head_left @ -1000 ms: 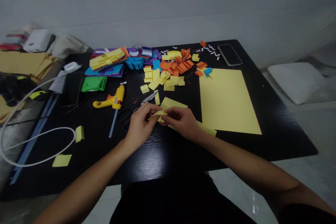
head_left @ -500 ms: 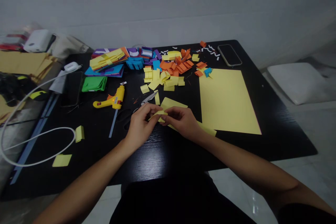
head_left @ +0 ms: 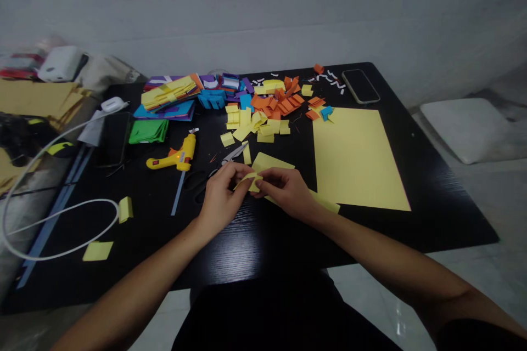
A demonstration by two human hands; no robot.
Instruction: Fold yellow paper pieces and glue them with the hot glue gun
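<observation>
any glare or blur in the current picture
Head view: dim overall, pale glare on the glossy flat black table just below the bare left hand and right hand; same head view: the white boxy device at far left looks soft.

Over the black table [head_left: 284, 247], the person's left hand [head_left: 221, 192] and right hand [head_left: 290, 192] pinch a small creased yellow paper [head_left: 255, 182] between them. Scissors [head_left: 234, 153] lie just beyond the left hand, a yellow glue gun [head_left: 183, 156] farther left. A large yellow sheet [head_left: 358, 159] lies to the right; orange paper pieces [head_left: 284, 103] are heaped toward the wall [head_left: 267, 5].
</observation>
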